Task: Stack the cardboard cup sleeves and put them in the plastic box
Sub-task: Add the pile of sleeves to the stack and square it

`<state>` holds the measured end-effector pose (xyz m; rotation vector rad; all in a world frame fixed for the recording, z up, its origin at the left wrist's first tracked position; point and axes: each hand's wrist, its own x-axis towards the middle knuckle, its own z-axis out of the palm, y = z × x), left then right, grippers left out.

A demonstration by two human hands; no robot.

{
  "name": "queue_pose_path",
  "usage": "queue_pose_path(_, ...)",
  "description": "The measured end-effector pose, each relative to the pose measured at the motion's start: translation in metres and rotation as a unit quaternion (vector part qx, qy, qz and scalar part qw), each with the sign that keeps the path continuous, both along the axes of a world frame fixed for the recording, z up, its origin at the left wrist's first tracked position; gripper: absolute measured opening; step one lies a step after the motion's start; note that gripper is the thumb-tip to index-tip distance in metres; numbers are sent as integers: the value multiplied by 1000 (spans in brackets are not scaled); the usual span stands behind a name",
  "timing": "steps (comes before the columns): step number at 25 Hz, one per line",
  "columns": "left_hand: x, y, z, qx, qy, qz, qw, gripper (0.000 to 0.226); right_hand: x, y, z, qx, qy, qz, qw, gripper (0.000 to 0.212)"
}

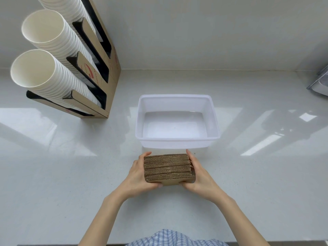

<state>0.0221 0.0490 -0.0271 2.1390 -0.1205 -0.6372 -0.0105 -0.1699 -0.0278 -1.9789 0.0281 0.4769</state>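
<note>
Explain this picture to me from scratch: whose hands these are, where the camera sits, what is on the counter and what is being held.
There is no machine here. A person wears a wide-angle camera on the head, looking forward and down, so the one picture shows their own two arms reaching out from the bottom edge.

The left hand and the right hand press from either side on a stack of cardboard cup sleeves, flattened and packed together. That two-handed grip holds the stack just in front of the person.

Right behind it on the pale countertop stands a clear plastic box, open and with nothing inside. At the far left a cardboard dispenser rack holds slanted rows of white paper cups. Something metallic shows at the right edge, too cut off to identify.
</note>
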Motion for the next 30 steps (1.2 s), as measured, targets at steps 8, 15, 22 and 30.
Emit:
queue_pose_path(8, -8, -2, -5, 16, -57, -10, 998, 107, -3, 7, 0, -22, -27, 9, 999, 94)
queue_pose_path(15, -5, -2, -1, 4, -63, -17, 998, 102, 0, 4, -5, -22, -39, -8, 999, 100)
queue_pose_path(22, -1, 1, 3, -42, -44, 10, 998, 77, 5, 2, -2, -19, -57, -21, 998, 90)
queue_pose_path(30, 3, 2, 1, 16, -48, -15, 999, 89, 7, 2, -2, -41, -61, 4, 997, 78)
